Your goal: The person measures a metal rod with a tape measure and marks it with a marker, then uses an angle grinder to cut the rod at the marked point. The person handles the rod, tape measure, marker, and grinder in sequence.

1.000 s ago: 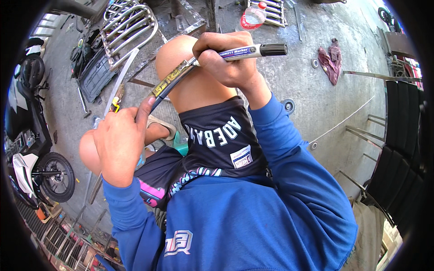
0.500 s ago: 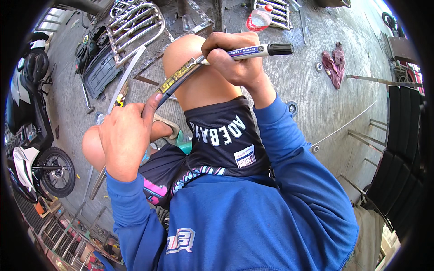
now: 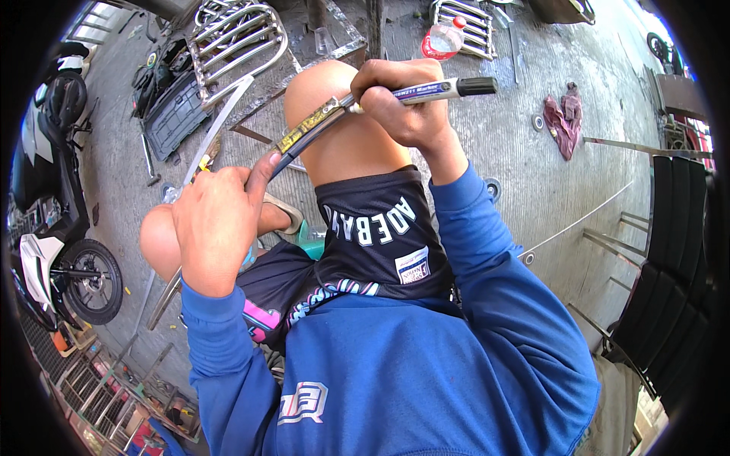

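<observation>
My left hand (image 3: 217,228) is closed around a slim shiny metal tube (image 3: 165,298), which runs slantwise over my bare knees. Along the tube's upper part lies a worn yellow strip (image 3: 306,131), which looks like a piece of tape measure; my left thumb presses near its lower end. In my right hand (image 3: 407,110) is a white and blue marker (image 3: 430,92) with a black end pointing right. Its other end is at the upper end of the strip, partly hidden by my fingers, so I cannot tell whether the tip touches the metal.
Beyond my knees lie a bent tubular metal rack (image 3: 237,47) and a plastic bottle with a red cap (image 3: 443,39). A maroon cloth (image 3: 563,121) is on the concrete floor to the right, near black padded seats (image 3: 669,228). At left stands a motorcycle (image 3: 57,258).
The view has shifted slightly, so hands and surroundings appear a little displaced. Both hands keep their grips, and the marker stays at the strip's upper end.
</observation>
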{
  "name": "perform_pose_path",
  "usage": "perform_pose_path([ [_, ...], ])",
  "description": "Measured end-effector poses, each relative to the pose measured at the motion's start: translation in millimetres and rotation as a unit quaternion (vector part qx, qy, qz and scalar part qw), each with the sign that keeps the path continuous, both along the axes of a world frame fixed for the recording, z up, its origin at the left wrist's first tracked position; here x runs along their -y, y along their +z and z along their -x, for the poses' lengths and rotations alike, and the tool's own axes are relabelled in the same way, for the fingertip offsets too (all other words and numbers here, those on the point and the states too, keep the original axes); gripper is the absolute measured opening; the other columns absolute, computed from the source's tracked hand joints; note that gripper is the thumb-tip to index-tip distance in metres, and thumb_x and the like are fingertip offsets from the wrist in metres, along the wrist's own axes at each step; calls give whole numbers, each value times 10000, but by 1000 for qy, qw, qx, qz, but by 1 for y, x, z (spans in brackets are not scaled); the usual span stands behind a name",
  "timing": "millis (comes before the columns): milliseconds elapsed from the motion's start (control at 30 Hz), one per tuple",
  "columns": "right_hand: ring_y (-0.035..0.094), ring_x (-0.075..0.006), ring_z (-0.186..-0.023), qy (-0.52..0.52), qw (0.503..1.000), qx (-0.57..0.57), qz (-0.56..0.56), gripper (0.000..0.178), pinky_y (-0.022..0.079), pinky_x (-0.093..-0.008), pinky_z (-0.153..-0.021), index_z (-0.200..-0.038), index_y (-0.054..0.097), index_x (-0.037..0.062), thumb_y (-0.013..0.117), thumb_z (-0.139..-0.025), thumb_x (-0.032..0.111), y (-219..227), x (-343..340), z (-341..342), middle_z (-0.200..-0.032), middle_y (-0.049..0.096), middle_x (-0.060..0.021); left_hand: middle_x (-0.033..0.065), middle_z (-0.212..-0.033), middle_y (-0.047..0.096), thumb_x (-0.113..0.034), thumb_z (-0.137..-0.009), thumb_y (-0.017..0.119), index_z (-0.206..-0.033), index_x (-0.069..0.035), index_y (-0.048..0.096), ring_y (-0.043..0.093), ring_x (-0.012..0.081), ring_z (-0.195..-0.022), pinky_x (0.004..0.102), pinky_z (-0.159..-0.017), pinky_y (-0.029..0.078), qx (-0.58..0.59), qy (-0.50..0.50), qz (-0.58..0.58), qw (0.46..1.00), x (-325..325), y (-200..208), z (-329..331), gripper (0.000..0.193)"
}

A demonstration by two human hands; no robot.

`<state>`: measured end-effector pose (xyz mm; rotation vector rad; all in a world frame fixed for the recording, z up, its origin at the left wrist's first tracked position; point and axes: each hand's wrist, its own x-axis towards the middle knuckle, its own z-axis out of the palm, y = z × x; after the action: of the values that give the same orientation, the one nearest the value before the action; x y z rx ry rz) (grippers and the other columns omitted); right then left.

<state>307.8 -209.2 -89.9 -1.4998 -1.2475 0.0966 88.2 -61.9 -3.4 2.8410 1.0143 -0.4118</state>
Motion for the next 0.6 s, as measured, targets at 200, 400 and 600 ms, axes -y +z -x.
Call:
perform_pose_path([
  [200, 632, -166, -569, 13, 1000, -21, 11, 176, 521, -298, -597, -797, 696, -19, 584, -805, 116, 0, 2, -4, -649, 648, -95, 238, -674, 690, -638, -1043, 542, -756, -46, 783, 718, 456, -714, 532, -673, 556, 7, 5, -6, 1000, 1, 2, 0, 700],
  [400, 634, -168, -776, -121, 888, -368, -246, 226, 508, -360, -654, -1034, 686, 0, 568, -1061, 191, 4, 9, -18, -859, 662, -84, 232, -670, 685, -632, -1047, 539, -756, -47, 783, 713, 453, -701, 533, -673, 560, 43, 0, -10, 999, 5, 0, 2, 698],
  [600, 746, -207, -1099, -57, 962, -266, 19, 307, 621, -347, -948, -1264, 712, 8, 783, -975, 81, -17, 35, -7, -1143, 787, -134, 234, -666, 679, -633, -1052, 528, -757, -39, 780, 707, 459, -693, 539, -678, 561, 50, -5, -16, 999, 6, -1, 6, 710],
])
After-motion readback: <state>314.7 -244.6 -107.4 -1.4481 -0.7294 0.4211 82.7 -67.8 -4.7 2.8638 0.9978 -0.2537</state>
